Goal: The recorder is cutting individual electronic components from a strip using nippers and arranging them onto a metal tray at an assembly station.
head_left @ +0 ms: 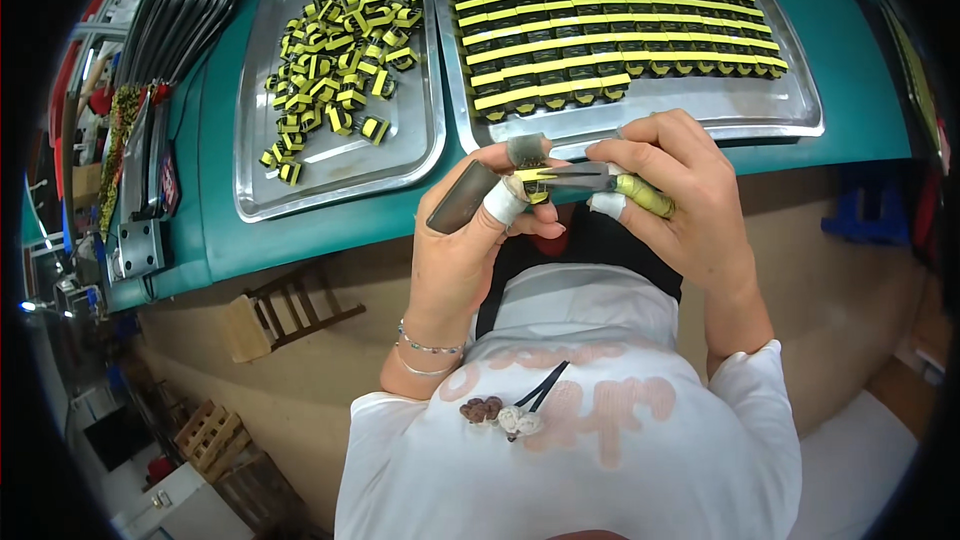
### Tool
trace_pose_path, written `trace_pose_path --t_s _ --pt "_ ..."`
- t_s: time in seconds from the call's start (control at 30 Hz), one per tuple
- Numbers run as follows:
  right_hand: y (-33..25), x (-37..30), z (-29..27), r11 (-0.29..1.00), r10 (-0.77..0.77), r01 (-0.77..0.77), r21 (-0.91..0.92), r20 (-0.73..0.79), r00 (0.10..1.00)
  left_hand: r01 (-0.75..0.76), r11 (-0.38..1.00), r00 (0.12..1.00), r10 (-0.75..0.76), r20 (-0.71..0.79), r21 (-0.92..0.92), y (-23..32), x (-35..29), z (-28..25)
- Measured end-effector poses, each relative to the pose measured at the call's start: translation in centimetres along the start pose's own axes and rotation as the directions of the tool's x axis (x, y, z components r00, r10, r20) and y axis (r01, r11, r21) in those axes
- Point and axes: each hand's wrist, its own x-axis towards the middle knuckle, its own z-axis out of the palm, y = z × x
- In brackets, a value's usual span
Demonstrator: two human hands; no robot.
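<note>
My left hand [450,255] is closed on a small yellow-and-black coil part [537,187] at its fingertips, above my lap by the table edge. A dark grey rectangular piece [463,197] lies against the same hand, beside the thumb. Wrapping covers the left thumb and one finger. In my right hand [705,200] is a pair of tweezers [575,177] with a yellow-green wrapped grip; its pointed prongs face left and meet the coil part. White tape covers a right fingertip too. Whether the prongs pinch the part, I cannot tell.
On the green table [340,240], a left metal tray [400,155] holds loose coil parts [350,50] in a heap. The right metal tray [720,120] holds similar parts [600,20] in tight rows. Black strips [190,10] lie far left; a wooden stool [290,320] stands below.
</note>
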Motion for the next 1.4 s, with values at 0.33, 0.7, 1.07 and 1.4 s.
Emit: trace_pose_path --t_s 0.33,0.7,1.07,1.4 --pt "0.5 -0.3 0.1 0.992 -0.123 0.124 -0.030 0.039 0.992 -0.078 0.994 0.995 0.072 0.075 0.073 -0.4 -0.1 -0.4" --pt "0.2 -1.0 0.3 0.998 -0.058 0.058 0.031 -0.013 0.998 -0.108 0.994 0.993 0.106 0.060 0.024 -0.2 -0.2 -0.3" --pt "-0.6 -2.1 1.2 0.997 0.022 -0.023 -0.070 -0.009 1.000 -0.185 0.976 0.983 0.186 0.007 0.118 -0.4 -0.7 0.1" --pt "-0.9 -2.2 1.3 0.990 0.113 -0.108 0.094 -0.040 0.993 -0.247 0.958 0.967 0.253 -0.024 0.146 -0.6 -0.6 0.1"
